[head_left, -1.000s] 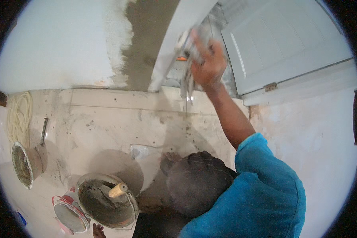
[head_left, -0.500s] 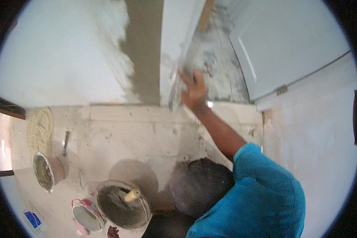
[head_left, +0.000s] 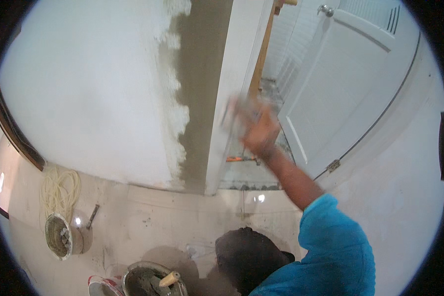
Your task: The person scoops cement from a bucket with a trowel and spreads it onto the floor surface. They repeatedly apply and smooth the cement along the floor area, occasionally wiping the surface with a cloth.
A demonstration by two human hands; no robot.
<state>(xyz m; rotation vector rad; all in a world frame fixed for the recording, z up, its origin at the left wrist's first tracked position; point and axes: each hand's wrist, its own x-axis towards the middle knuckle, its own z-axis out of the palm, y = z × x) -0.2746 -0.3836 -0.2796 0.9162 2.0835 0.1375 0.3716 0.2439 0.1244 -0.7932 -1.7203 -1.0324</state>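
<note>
My right hand [head_left: 261, 129], reaching up from a blue sleeve [head_left: 330, 237], is closed round a flat trowel-like tool [head_left: 230, 112]. Motion smears both, so the tool's exact shape is hard to make out. They are in front of the white door jamb [head_left: 225, 93], beside the doorway; whether the tool touches it I cannot tell. Left of the jamb, a strip of grey-brown wet-looking plaster [head_left: 198, 98] runs down the wall, its left edge ragged against the white surface [head_left: 93, 98]. My left hand is out of view.
A white door [head_left: 340, 84] stands at the right. An orange tool [head_left: 237, 159] lies past the threshold. At the lower left are a mortar bucket [head_left: 59, 237], a coiled pale hose or cord [head_left: 59, 187], a red-white bucket [head_left: 103, 286] and a tub [head_left: 148, 269] with a wooden-handled tool [head_left: 169, 279].
The view has tilted upward, showing more wall and door. My right hand with the tool has shifted slightly right in the picture. The hand at the lower edge has left view.
</note>
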